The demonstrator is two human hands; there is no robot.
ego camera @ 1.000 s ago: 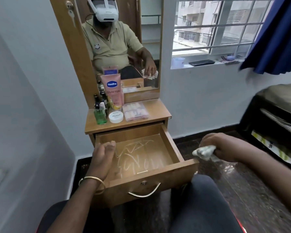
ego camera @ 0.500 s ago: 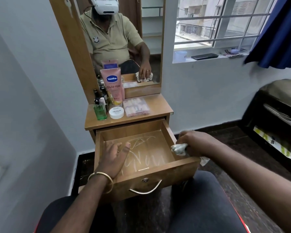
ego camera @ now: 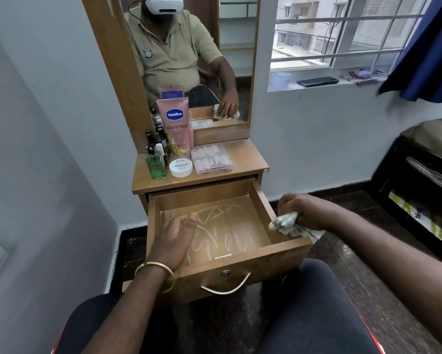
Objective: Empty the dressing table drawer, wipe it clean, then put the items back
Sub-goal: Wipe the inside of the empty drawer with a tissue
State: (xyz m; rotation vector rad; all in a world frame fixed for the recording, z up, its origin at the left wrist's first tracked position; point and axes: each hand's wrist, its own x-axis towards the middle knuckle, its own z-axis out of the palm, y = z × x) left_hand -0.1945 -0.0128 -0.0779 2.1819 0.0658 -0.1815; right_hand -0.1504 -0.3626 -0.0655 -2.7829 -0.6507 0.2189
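The wooden drawer (ego camera: 263, 198) stands pulled out with nothing in it; its floor shows pale streaks. My left hand (ego camera: 175, 236) rests inside on the drawer floor at the left, fingers apart, holding nothing. My right hand (ego camera: 307, 213) grips a crumpled white cloth (ego camera: 284, 222) at the drawer's right wall, near the front corner. On the tabletop above stand a pink Vaseline tube (ego camera: 175, 123), a green glass bottle (ego camera: 155, 166), a white nail polish remover jar (ego camera: 181, 167), a clear pink compartment box (ego camera: 211, 158) and small dark bottles (ego camera: 152, 141).
A mirror (ego camera: 189, 47) backs the dressing table and reflects a seated person. A grey wall lies close on the left. A barred window with a phone (ego camera: 317, 81) on its sill is at the right, a dark shelf unit (ego camera: 424, 180) further right. My knees sit below the drawer front.
My right hand brought the cloth from out at the right over to the drawer's right wall. My left hand slid from the drawer's left edge onto its floor.
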